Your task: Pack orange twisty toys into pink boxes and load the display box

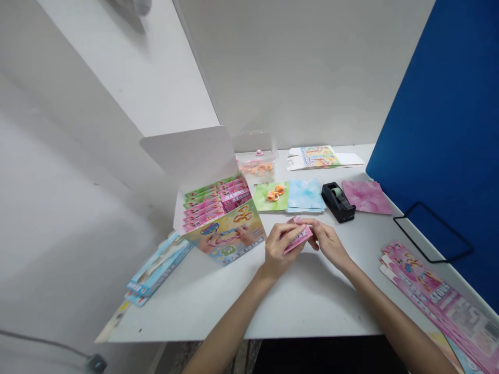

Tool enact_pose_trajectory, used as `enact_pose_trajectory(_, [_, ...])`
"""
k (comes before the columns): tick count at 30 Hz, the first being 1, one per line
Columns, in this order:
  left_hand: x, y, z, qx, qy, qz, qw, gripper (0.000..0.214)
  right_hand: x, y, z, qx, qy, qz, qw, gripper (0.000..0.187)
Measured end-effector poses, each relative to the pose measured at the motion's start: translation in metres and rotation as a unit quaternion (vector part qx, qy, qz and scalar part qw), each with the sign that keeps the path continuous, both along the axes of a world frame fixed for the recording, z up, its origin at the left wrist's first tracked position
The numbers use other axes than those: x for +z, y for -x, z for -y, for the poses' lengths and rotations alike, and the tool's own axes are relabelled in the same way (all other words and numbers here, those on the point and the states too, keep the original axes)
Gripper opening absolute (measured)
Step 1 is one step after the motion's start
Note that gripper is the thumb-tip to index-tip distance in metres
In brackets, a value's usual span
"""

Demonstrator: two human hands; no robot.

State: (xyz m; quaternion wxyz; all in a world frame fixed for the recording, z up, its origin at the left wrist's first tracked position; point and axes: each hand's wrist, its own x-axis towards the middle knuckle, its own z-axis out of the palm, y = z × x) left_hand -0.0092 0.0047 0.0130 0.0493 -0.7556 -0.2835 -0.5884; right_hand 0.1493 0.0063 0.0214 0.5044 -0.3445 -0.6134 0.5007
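In front of me, above the white table, a small pink printed box [299, 240] is held between both hands. My left hand [281, 246] wraps its fingers round the near left side of it. My right hand [325, 240] has its fingers bent against the box's far right end; the exact contact of the fingertips is partly hidden. To the left stands a display carton [230, 239] with its white lid raised, holding rows of pink boxes [202, 214] and green boxes [200, 195].
A black tape dispenser [338, 203] sits beyond my hands, beside blue cards [306, 195], green cards [261, 197] and pink cards [366, 196]. A clear bag [255, 163] stands behind. Flat pink packaging [436, 296] lies right, blue boxes [158, 270] left. A blue partition [440, 130] borders the table.
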Motion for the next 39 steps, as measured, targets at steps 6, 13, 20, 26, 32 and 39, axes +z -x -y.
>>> enact_pose_trajectory(6, [-0.002, 0.001, -0.001, 0.027, 0.014, -0.020, 0.999, 0.034, 0.001, 0.000, 0.001, -0.029, 0.000, 0.010, 1.000, 0.053])
enact_pose_trajectory(13, [0.002, 0.002, -0.001, 0.081, 0.021, 0.037, 0.996, 0.033, -0.003, 0.004, 0.009, -0.035, -0.077, 0.056, 0.995, 0.052])
enact_pose_trajectory(20, [0.002, 0.001, -0.001, 0.073, 0.026, 0.056, 0.995, 0.035, -0.006, 0.007, 0.008, -0.014, -0.050, 0.071, 0.996, 0.055])
enact_pose_trajectory(26, [0.002, 0.002, -0.002, 0.070, 0.032, 0.053, 0.996, 0.031, -0.004, 0.004, 0.009, -0.049, -0.088, 0.106, 0.989, 0.049])
enact_pose_trajectory(32, [0.002, 0.001, -0.002, 0.054, 0.024, 0.068, 0.996, 0.031, 0.002, 0.002, 0.013, -0.075, -0.181, 0.072, 0.978, 0.049])
enact_pose_trajectory(39, [0.002, 0.000, -0.001, 0.037, 0.026, 0.037, 0.998, 0.035, -0.001, -0.004, 0.009, -0.070, -0.168, 0.056, 0.982, 0.044])
